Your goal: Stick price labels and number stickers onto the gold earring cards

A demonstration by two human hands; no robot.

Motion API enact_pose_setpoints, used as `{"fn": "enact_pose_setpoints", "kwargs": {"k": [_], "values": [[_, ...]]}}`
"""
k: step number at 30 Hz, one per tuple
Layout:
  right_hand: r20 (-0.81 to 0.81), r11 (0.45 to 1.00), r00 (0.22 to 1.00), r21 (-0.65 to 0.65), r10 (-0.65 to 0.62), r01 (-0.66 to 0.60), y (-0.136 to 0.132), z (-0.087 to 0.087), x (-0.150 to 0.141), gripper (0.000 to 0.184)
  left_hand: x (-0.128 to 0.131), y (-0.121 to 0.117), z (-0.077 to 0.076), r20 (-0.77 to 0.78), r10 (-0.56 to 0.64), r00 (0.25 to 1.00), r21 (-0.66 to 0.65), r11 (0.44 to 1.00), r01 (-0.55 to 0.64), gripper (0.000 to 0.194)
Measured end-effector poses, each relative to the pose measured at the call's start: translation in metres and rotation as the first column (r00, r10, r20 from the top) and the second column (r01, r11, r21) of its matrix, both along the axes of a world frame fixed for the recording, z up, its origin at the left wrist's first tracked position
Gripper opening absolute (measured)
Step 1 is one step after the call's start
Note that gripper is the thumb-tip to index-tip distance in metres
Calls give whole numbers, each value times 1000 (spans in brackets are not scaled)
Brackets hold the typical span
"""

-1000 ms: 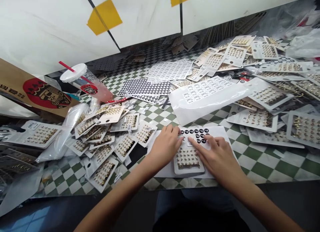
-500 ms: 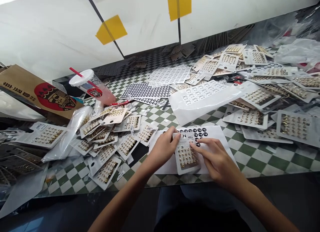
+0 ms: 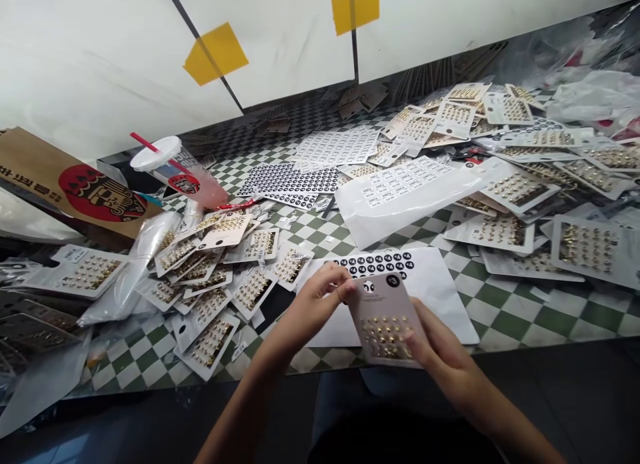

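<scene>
Fingers [image 3: 340, 281] of left hand [image 3: 313, 311], right hand [image 3: 443, 357], gripping earring card [image 3: 385, 321] edges

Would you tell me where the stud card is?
Head view: the stud card is held between the left hand and right hand, above a white sheet.

The brown paper bag [image 3: 30, 159] and the plastic cup [image 3: 187, 174] had letters, but they were too blurry to read. So were the tiny labels on the sheet of stickers [image 3: 335, 147] and the stud earring card [image 3: 385, 317].
</scene>
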State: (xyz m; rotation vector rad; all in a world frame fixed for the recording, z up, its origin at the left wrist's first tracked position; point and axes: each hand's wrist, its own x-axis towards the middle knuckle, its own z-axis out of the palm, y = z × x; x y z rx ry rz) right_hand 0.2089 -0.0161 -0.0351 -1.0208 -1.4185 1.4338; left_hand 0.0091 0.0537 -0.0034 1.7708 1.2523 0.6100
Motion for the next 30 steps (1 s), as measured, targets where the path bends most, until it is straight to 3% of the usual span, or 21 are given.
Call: {"fn": "enact_pose_setpoints", "kwargs": {"k": [3,6,8,10,12,14,18,22,27,30], "values": [[199,974,961,161,-190,159,17,-12,28,37,7,0,-11,98,-29,995,-230,972,51,30],[438,916,823,331,-363,228,43,-19,56,31,29,-9,-15,11,-54,999,-251,967,55,16],[550,907,762,406,-342,114,61,-22,68,30,45,-11,-18,-142,-74,987,-137,989,54,10],[645,886,709,460,-285,-62,74,-24,75,32,55,-6,-21,-331,-58,942,72,994,87,16],[713,845,656,490,-247,-214,82,-26,78,31,60,6,-27,-476,-58,877,237,952,192,23],[755,818,618,487,-218,-306,87,-29,80,29,60,22,-33,-575,-62,816,295,915,277,28],[790,800,586,464,-179,-380,95,-33,84,30,62,47,-41,-658,6,753,323,905,275,34],[807,785,571,449,-151,-426,107,-33,84,40,70,55,-34,-631,-134,764,234,906,352,34],[826,792,546,422,-136,-441,115,-29,80,42,77,66,-24,-570,-199,797,63,957,284,46],[823,815,557,394,-107,-425,118,-25,78,38,76,80,-23,-489,-295,821,-45,948,314,38]]}}
